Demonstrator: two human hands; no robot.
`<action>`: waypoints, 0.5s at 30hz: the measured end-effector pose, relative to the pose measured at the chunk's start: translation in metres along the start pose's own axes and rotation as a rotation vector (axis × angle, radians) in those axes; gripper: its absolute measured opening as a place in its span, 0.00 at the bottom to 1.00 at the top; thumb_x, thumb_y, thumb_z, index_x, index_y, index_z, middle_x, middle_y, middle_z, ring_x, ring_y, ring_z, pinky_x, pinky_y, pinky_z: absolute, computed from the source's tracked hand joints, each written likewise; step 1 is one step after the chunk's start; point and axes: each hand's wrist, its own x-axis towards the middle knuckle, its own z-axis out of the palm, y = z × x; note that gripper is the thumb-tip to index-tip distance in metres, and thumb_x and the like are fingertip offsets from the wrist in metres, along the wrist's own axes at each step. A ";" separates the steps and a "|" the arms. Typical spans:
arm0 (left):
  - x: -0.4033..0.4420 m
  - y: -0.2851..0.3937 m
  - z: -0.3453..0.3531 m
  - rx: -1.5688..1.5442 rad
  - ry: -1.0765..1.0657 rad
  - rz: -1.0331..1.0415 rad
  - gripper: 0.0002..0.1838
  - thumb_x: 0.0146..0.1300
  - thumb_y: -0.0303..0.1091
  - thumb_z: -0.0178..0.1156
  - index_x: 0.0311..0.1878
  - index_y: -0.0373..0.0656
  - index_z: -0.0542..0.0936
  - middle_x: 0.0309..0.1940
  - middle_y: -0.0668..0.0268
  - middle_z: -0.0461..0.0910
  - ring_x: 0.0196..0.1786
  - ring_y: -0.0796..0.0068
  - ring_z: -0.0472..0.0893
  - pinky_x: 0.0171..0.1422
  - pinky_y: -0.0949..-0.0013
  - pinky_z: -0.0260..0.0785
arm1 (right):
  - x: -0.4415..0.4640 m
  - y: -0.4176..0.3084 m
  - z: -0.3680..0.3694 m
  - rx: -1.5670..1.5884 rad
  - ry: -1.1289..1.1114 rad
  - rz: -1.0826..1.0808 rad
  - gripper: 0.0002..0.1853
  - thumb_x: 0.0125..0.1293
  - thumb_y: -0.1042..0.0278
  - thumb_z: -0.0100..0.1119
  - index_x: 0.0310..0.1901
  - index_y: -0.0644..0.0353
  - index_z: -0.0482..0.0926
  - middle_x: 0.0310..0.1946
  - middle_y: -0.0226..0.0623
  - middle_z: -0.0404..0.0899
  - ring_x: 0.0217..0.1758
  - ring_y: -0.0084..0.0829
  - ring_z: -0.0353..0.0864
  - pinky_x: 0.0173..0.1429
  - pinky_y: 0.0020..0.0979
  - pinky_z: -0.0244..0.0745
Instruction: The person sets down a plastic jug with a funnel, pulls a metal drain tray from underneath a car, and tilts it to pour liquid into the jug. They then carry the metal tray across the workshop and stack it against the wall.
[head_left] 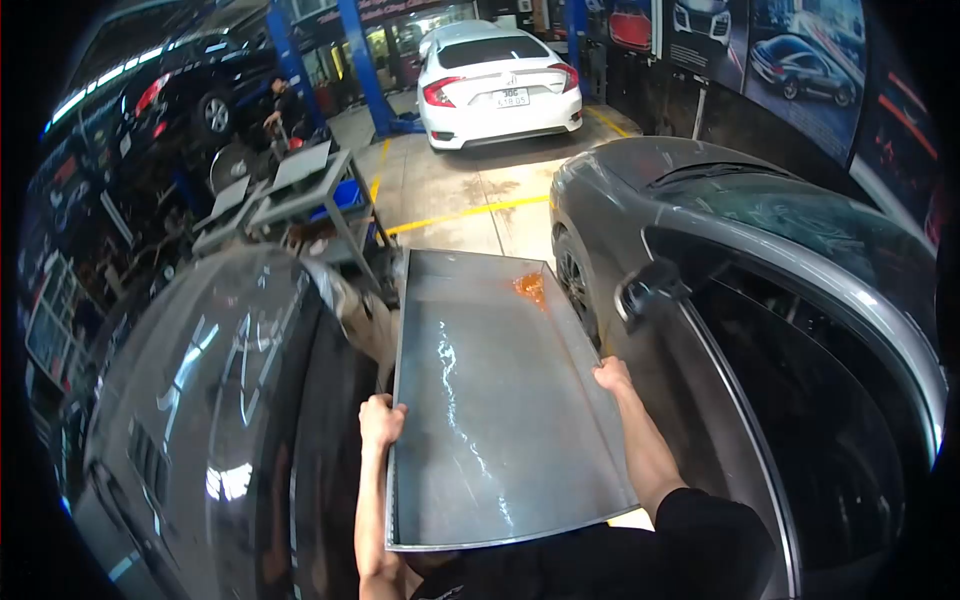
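Note:
A large shallow metal drip tray (510,400) spans the space in front of my body. My left hand (382,420) is closed round its left rim, and my right hand (612,374) grips the right rim a little farther along. An orange-brown puddle of liquid (530,288) lies in the tray's far right corner. Bright streaks of reflected light run down the tray's bare floor. Its near edge is close against my black shirt.
A dark car (210,390) stands close on the left, and a grey car (700,220) with its side mirror (650,292) on the right. Ahead are a metal workbench (300,190), a blue lift post (366,70) and a white car (500,85). Another person (280,105) is at the back left.

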 end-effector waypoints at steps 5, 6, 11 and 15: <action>0.191 0.034 -0.018 0.006 0.037 0.047 0.18 0.50 0.39 0.63 0.42 0.38 0.85 0.37 0.43 0.83 0.47 0.48 0.83 0.55 0.56 0.74 | 0.151 -0.123 0.018 0.014 0.029 -0.034 0.23 0.58 0.55 0.61 0.50 0.63 0.82 0.52 0.54 0.79 0.57 0.49 0.79 0.60 0.41 0.75; 0.235 0.032 -0.006 -0.020 0.034 0.048 0.17 0.50 0.38 0.62 0.39 0.37 0.85 0.36 0.43 0.82 0.46 0.47 0.83 0.53 0.54 0.74 | 0.194 -0.141 0.025 -0.003 0.019 -0.053 0.23 0.58 0.55 0.62 0.49 0.64 0.82 0.51 0.54 0.79 0.57 0.49 0.79 0.59 0.42 0.75; 0.431 0.080 0.010 0.035 0.063 0.011 0.16 0.50 0.38 0.62 0.36 0.34 0.84 0.32 0.42 0.81 0.42 0.45 0.83 0.50 0.54 0.75 | 0.362 -0.270 0.016 -0.038 -0.013 -0.044 0.21 0.60 0.55 0.60 0.49 0.61 0.82 0.50 0.53 0.81 0.56 0.49 0.79 0.59 0.45 0.75; 0.558 0.102 0.006 -0.114 0.063 -0.016 0.17 0.52 0.38 0.62 0.41 0.36 0.85 0.35 0.41 0.82 0.44 0.46 0.83 0.53 0.55 0.74 | 0.468 -0.380 -0.015 -0.147 -0.059 -0.071 0.23 0.61 0.54 0.59 0.53 0.59 0.80 0.56 0.49 0.78 0.62 0.49 0.75 0.64 0.44 0.72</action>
